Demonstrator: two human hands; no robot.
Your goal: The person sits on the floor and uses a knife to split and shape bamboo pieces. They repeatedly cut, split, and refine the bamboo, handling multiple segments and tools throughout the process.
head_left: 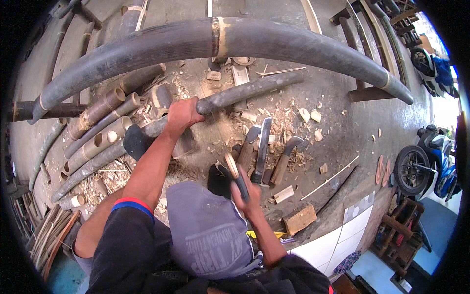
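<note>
My left hand (183, 116) is closed around a dark bamboo pole (259, 90), which slants up to the right over the shavings. In my right hand (247, 191), slightly smeared by motion, is the handle of a handsaw (231, 165). Its thin blade, seen nearly edge-on, runs up and left across the pole just right of my left hand; how deep it sits in the pole I cannot tell. Right of the blade lie a long knife (263, 147) and a wooden-handled blade (283, 164). A dark-covered foot (137, 142) rests by the pole's left part.
A thick bamboo beam (293, 41) arches across the far side. Cut bamboo tubes (100, 139) lie at left, some with holes. Wood shavings and chips cover the floor. A wooden block (300, 219) lies at lower right, and a motorcycle (416, 169) stands at far right.
</note>
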